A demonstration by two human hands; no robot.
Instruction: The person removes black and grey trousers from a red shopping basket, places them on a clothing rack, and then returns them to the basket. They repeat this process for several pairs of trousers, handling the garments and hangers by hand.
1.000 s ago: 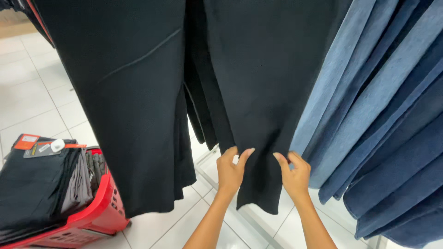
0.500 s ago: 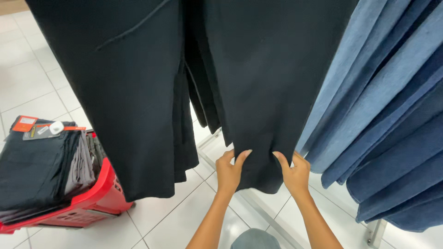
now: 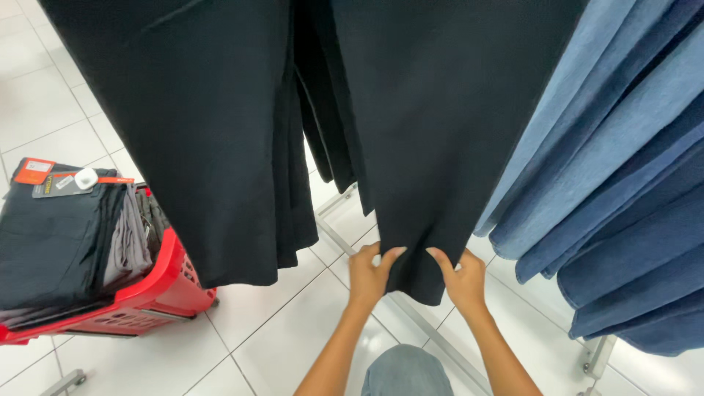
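To the left of the held piece hangs a second long black fabric garment [image 3: 198, 139], its hem ending above a red plastic shopping basket [image 3: 158, 290] that stands on the floor at the far left. The basket is stacked with folded dark and grey clothes [image 3: 62, 246], the top one carrying an orange-and-grey card tag [image 3: 55, 176]. On the right, a row of blue denim garments [image 3: 616, 191] hangs close against the held piece, their edges slanting down to the right. Between the black pieces, further dark fabric hangs behind.

The long black hanging garment [image 3: 433, 132] in the middle drops from above to a hem just over the floor, and both hands grip that hem. The left hand [image 3: 369, 275] pinches the hem's left corner, thumb lying across the front of the cloth. The right hand [image 3: 463, 277] closes on the right corner likewise, fingers tucked behind. Both forearms rise from the near edge, above a blue-grey knee.

White glossy floor tiles [image 3: 286, 330] lie beneath, crossed by a white metal rack base [image 3: 433, 330] with a castor [image 3: 587, 364] at the right.
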